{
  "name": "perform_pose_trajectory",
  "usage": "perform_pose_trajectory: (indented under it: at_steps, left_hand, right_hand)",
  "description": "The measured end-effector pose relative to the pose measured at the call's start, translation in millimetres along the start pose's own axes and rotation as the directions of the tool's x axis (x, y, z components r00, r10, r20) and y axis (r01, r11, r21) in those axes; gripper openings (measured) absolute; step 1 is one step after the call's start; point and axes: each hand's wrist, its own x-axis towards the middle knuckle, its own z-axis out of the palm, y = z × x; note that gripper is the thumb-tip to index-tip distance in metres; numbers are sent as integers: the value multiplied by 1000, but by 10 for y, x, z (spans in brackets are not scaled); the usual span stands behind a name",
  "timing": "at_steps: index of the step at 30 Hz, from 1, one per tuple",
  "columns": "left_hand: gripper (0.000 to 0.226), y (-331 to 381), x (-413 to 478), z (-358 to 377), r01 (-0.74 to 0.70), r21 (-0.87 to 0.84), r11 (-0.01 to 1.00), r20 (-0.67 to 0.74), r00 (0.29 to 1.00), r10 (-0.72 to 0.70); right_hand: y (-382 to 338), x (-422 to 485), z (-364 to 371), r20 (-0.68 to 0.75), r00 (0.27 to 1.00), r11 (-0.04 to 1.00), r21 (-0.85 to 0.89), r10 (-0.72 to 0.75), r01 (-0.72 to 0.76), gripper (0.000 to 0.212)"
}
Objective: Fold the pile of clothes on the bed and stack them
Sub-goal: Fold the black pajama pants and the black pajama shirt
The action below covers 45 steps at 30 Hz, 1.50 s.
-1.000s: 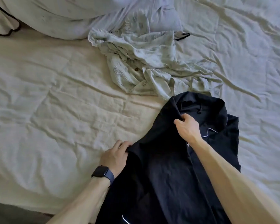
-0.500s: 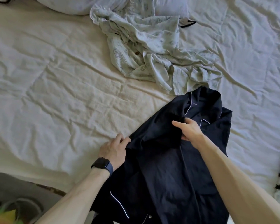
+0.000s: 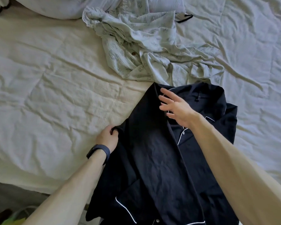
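Released from the collar, the right hand spreads wide over the dark shirt at the bed near edge — the left hand pinches its folded side, likely anchoring it.

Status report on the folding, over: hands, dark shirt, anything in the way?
Left hand grips edge of dark shirt. Right hand open over its collar. Shirt partly folded on bed. Crumpled pale green garment just past collar.

A pale pillow lies well apart from a yellow-green object.
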Motion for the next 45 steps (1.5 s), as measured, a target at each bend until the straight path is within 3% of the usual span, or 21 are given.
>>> perform_pose_trajectory:
  at_steps: [3, 5, 7, 10, 13, 15, 16, 18, 19, 22, 25, 28, 30, 33, 36, 38, 40, 41, 45]
  left_hand:
    - [39, 74, -47, -17, -168, 226, 960, -19, 984, 176]
    - [46, 133, -80, 29, -316, 442, 840, -2, 936, 353]
    - [33, 213, -43, 19, -374, 483, 791, -19, 899, 437]
    - [34, 167, 78, -26, -255, 348, 902, -118, 943, 312]
    - [29, 88, 149, -58, -55, -35, 998, -146, 988, 49]
    - [26, 66, 195, -92, -15, -138, 990, -133, 991, -3]
    - [24, 67, 214, -112, -20, -138, 990, -116, 993, 3]
    - [19, 67, 226, -152, -57, -98, 994, -70, 996, 50]
    - [17, 70, 214, -163, -79, -89, 993, -32, 997, 76]
    - [25, 84, 131, -149, -144, -10, 990, 89, 986, 144]
    - [23, 92, 148, -139, -206, 92, 974, 30, 979, 204]
    - [30, 91, 211, -176, -172, 60, 983, -62, 983, 175]
    - [31, 87, 256, -207, -124, -26, 992, -99, 988, 121]
    - [28, 42, 290, -256, -75, -100, 992, -116, 991, 63]
    - [26, -4, 323, -278, -28, -173, 985, -144, 990, 3]
    - [25, -17, 321, -283, -39, -186, 982, -128, 992, 15]
    - [23, -45, 334, -286, -47, -203, 978, -99, 995, 28]
    - [22, -62, 339, -286, -47, -221, 974, -88, 996, 28]
    - [22, -133, 342, -309, -59, -242, 969, -81, 996, 41]
  right_hand:
    - [175, -4, 15, -213, 977, 938, -341, -3, -72, 59]
    - [307, 1, -1, -266, 964, 895, -430, -2, -116, 59]
    - [321, 21, 13, -271, 963, 878, -462, -4, -126, 51]
    - [200, 125, 128, -262, 961, 888, -457, -87, -44, 35]
    - [49, 194, 440, -5, 998, 964, -258, -67, 64, 66]
    - [25, 229, 665, 136, 990, 939, -334, -44, 88, 82]
    - [56, 249, 748, 140, 989, 897, -429, -51, 108, 82]
    - [150, 263, 797, 5, 994, 802, -591, -110, 91, 69]
    - [183, 260, 772, -98, 988, 804, -593, -122, 40, 62]
    - [195, 303, 607, -298, 953, 924, -378, -56, -64, 66]
    - [28, 435, 449, -292, 956, 946, -311, 1, -96, 75]
    - [-159, 613, 435, -212, 977, 902, -414, 36, -123, 38]
    - [-297, 742, 458, -268, 963, 938, -342, -34, -62, 10]
    - [-422, 873, 497, -357, 934, 987, -147, 3, -60, 27]
    - [-422, 925, 531, -297, 942, 946, -230, 154, -227, 19]
    - [-476, 962, 606, -277, 932, 915, -263, 231, -305, 55]
    - [-548, 1038, 697, -292, 934, 881, -361, 204, -305, 93]
    - [-572, 1077, 732, -309, 935, 853, -427, 173, -299, 97]
    - [-567, 1286, 840, -322, 947, 807, -563, -11, -181, 35]
